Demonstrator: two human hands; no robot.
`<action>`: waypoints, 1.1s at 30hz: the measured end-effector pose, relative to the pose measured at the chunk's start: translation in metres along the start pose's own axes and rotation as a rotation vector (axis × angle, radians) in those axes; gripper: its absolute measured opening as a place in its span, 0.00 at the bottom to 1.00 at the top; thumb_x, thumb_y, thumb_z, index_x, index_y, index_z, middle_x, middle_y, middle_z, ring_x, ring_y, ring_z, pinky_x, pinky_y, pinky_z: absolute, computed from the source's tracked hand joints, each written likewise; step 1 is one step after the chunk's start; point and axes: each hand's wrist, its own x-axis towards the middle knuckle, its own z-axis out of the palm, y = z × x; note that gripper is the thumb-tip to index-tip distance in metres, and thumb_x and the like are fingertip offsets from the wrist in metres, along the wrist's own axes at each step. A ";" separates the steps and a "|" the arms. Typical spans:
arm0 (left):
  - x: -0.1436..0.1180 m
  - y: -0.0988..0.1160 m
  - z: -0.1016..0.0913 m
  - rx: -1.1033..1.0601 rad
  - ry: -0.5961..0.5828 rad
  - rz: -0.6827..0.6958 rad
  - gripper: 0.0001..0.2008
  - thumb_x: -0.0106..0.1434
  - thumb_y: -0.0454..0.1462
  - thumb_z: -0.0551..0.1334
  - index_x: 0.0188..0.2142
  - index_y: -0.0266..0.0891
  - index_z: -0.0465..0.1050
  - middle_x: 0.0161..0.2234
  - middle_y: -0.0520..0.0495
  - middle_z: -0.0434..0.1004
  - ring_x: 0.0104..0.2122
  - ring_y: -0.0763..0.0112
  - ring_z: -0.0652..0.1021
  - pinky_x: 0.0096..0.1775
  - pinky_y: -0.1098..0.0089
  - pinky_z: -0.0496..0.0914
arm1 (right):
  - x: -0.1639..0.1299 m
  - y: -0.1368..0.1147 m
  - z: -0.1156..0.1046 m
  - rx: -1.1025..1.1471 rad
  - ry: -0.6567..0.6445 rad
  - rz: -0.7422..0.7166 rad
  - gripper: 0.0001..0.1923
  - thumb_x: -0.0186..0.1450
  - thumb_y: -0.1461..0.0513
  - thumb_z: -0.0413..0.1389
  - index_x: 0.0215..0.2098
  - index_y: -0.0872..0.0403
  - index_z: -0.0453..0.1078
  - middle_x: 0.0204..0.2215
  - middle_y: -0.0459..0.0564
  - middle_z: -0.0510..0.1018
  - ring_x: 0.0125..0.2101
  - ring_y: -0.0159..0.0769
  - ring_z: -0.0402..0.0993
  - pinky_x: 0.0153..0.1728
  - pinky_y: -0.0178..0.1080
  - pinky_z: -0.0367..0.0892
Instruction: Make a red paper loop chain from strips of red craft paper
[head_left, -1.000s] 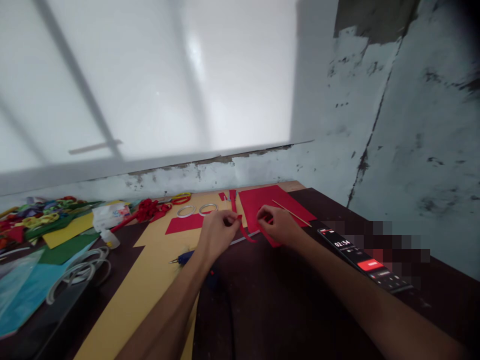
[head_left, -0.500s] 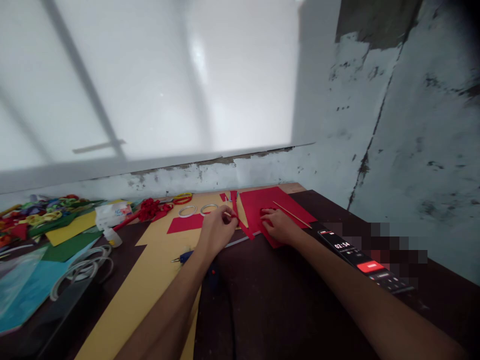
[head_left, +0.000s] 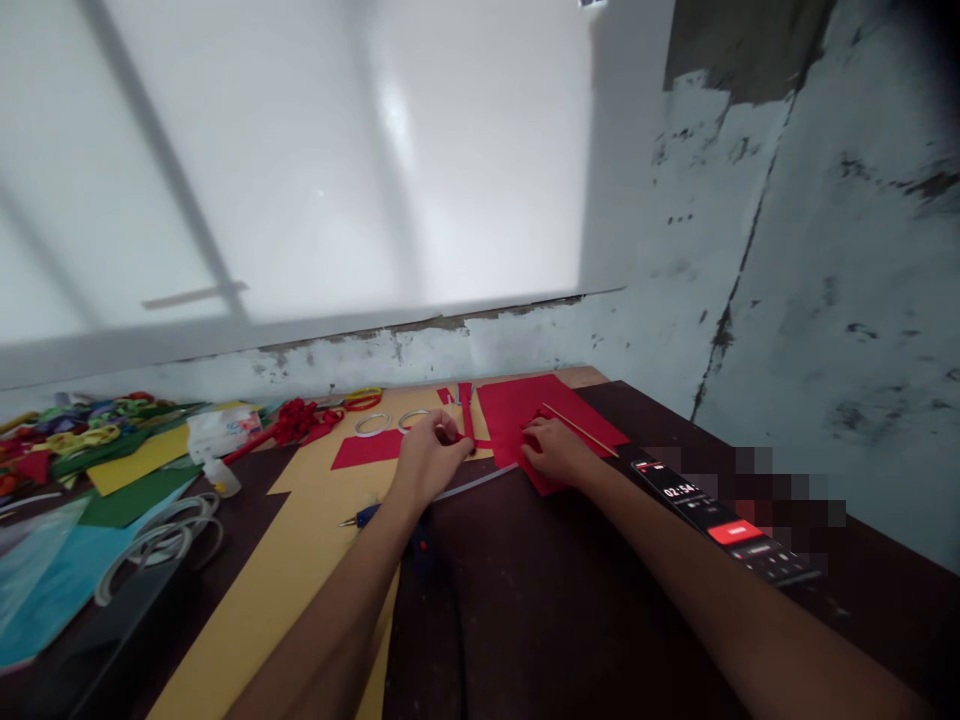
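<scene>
My left hand [head_left: 429, 455] pinches a narrow red paper strip [head_left: 466, 408] against the yellow sheet [head_left: 300, 540], close to two tape rings [head_left: 395, 421]. My right hand [head_left: 553, 451] rests with fingers curled on the edge of a large red paper sheet [head_left: 525, 405]. A thin wooden stick [head_left: 579, 428] lies across that sheet just right of my right hand. A metal ruler [head_left: 472, 482] lies between the two hands, and a blue-handled tool [head_left: 367, 516] sits under my left wrist.
A phone [head_left: 720, 525] showing a timer lies at the right on the dark table [head_left: 555, 610]. A red paper rectangle [head_left: 367, 449], red knotted cord [head_left: 296, 420], glue bottle [head_left: 219, 473], coloured paper [head_left: 127, 470] and tape rolls [head_left: 154, 540] fill the left. A wall stands right behind.
My left hand has carried the red strip from the table edge up and back toward the tape rings. My right hand has shifted slightly onto the red sheet.
</scene>
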 end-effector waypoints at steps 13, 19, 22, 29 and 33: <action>0.003 0.001 -0.003 -0.290 -0.196 -0.144 0.07 0.50 0.36 0.66 0.29 0.35 0.77 0.21 0.51 0.73 0.22 0.74 0.71 0.28 0.72 0.64 | -0.003 0.013 -0.021 0.257 0.130 0.129 0.08 0.59 0.62 0.59 0.35 0.53 0.80 0.32 0.50 0.84 0.33 0.41 0.80 0.36 0.37 0.71; 0.003 0.000 0.004 -0.332 -0.216 -0.271 0.08 0.53 0.33 0.63 0.34 0.36 0.77 0.19 0.55 0.69 0.19 0.76 0.68 0.25 0.74 0.60 | -0.004 0.007 -0.011 0.237 0.109 -0.047 0.20 0.58 0.68 0.59 0.50 0.53 0.74 0.49 0.53 0.79 0.47 0.40 0.75 0.49 0.38 0.67; 0.005 -0.004 0.009 -0.330 -0.255 -0.316 0.04 0.53 0.32 0.60 0.29 0.36 0.74 0.16 0.56 0.66 0.17 0.76 0.66 0.23 0.74 0.58 | -0.003 0.004 -0.004 0.201 0.069 -0.101 0.20 0.59 0.71 0.55 0.49 0.53 0.74 0.50 0.53 0.78 0.48 0.39 0.74 0.52 0.38 0.63; 0.006 -0.008 0.006 -0.322 -0.266 -0.253 0.03 0.51 0.34 0.62 0.23 0.37 0.68 0.17 0.56 0.68 0.17 0.77 0.66 0.23 0.75 0.57 | -0.001 0.010 0.001 0.128 0.104 -0.017 0.14 0.64 0.66 0.55 0.46 0.56 0.76 0.41 0.57 0.76 0.43 0.41 0.72 0.46 0.39 0.65; 0.003 0.000 0.002 -0.315 -0.245 -0.259 0.05 0.48 0.33 0.64 0.24 0.38 0.68 0.18 0.53 0.72 0.18 0.76 0.68 0.23 0.75 0.60 | -0.001 0.011 0.002 0.137 0.140 -0.004 0.11 0.63 0.64 0.56 0.43 0.56 0.77 0.40 0.56 0.75 0.43 0.41 0.72 0.48 0.39 0.64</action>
